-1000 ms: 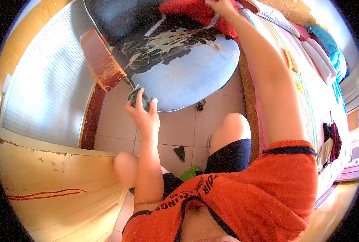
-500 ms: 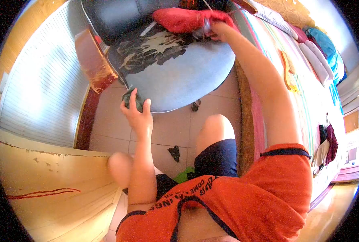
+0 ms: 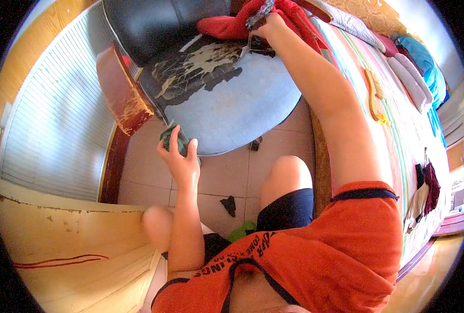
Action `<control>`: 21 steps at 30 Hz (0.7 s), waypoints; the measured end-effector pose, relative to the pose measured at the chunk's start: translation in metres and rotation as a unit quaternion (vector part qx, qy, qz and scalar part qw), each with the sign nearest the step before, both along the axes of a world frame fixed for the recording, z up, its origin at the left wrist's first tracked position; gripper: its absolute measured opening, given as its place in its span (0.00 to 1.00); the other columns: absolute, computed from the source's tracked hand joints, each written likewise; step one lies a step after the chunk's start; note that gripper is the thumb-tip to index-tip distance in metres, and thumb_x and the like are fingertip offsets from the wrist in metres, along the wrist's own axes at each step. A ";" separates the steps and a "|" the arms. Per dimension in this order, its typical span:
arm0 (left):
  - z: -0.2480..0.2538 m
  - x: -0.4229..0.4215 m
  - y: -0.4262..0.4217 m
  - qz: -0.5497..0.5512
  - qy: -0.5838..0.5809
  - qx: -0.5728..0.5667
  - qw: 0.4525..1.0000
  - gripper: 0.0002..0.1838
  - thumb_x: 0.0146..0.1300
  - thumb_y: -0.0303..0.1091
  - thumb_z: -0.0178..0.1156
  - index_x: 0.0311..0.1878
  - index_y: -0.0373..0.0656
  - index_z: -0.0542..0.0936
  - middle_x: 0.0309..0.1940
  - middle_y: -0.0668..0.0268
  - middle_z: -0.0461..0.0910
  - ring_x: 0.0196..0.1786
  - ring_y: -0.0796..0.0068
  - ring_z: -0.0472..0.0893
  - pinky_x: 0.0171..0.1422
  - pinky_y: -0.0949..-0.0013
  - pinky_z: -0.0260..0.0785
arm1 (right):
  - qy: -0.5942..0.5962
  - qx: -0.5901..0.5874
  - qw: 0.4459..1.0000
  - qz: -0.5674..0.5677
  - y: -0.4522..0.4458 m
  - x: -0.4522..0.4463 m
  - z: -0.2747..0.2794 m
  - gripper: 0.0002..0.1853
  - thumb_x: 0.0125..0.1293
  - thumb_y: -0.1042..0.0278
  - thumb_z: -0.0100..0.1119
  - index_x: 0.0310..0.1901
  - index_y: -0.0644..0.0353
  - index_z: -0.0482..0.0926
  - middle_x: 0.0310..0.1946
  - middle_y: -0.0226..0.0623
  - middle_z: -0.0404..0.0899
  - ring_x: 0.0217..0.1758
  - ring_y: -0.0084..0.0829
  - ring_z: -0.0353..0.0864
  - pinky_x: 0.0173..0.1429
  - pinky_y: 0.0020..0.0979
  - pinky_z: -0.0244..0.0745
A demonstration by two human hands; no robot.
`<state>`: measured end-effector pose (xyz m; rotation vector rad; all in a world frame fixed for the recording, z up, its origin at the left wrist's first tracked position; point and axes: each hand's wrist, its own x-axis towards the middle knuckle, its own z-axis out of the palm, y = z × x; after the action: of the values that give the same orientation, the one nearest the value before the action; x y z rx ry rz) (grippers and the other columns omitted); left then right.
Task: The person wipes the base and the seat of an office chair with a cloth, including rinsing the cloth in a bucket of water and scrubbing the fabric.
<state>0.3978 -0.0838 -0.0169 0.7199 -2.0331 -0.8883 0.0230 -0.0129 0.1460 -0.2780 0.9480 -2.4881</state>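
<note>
My left hand point(image 3: 182, 161) is at the near left edge of the chair seat point(image 3: 226, 112), its fingers curled round a crumpled dark green cloth-like piece point(image 3: 173, 142). Black covering point(image 3: 190, 68) is peeled and torn over the back part of the seat, with pale blue backing bared in front. At the far right of the seat, my right hand point(image 3: 270, 28) is closed beside a red cloth point(image 3: 224, 27). A grey patterned strip point(image 3: 259, 14) shows at its fingers; what exactly they grip is hidden.
A worn wooden armrest point(image 3: 123, 94) stands left of the seat. On the right is a bed with a striped sheet point(image 3: 357, 68) and a yellow-brown object point(image 3: 376, 96) on it. Dark scraps point(image 3: 228, 206) lie on the tiled floor. A pale wooden cabinet point(image 3: 59, 235) is at lower left.
My right hand has moved up and slightly left, with the red cloth shifting upward. My left hand stays on the green piece; the view has shifted slightly.
</note>
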 end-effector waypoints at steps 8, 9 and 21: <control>-0.001 0.001 0.004 0.013 -0.004 -0.035 0.999 0.26 0.55 0.39 0.63 0.58 0.52 0.71 0.52 0.51 0.59 0.56 0.50 0.63 0.62 0.55 0.57 | 0.013 -0.056 0.997 -0.042 -0.009 -0.002 0.017 0.13 0.66 0.61 0.42 0.44 0.56 0.75 0.41 0.37 0.76 0.49 0.40 0.73 0.61 0.56 0.57; -0.001 0.002 0.004 0.012 -0.005 -0.048 0.999 0.26 0.54 0.39 0.63 0.58 0.52 0.71 0.52 0.50 0.59 0.56 0.50 0.63 0.63 0.55 0.56 | 0.013 -0.054 0.998 -0.042 -0.011 -0.001 0.018 0.13 0.66 0.61 0.43 0.44 0.57 0.75 0.40 0.37 0.76 0.49 0.40 0.73 0.61 0.56 0.57; 0.017 0.003 0.007 0.024 -0.025 0.046 0.998 0.26 0.52 0.38 0.65 0.57 0.55 0.73 0.54 0.51 0.59 0.57 0.51 0.64 0.63 0.58 0.57 | 0.316 0.339 0.886 -0.029 0.028 0.027 -0.023 0.14 0.56 0.59 0.60 0.40 0.57 0.81 0.38 0.39 0.81 0.43 0.41 0.79 0.50 0.35 0.73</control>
<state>0.4011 -0.0767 -0.0004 0.8466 -2.0204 -0.9486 0.0501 0.0147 0.1229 -0.8467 2.0280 -1.9455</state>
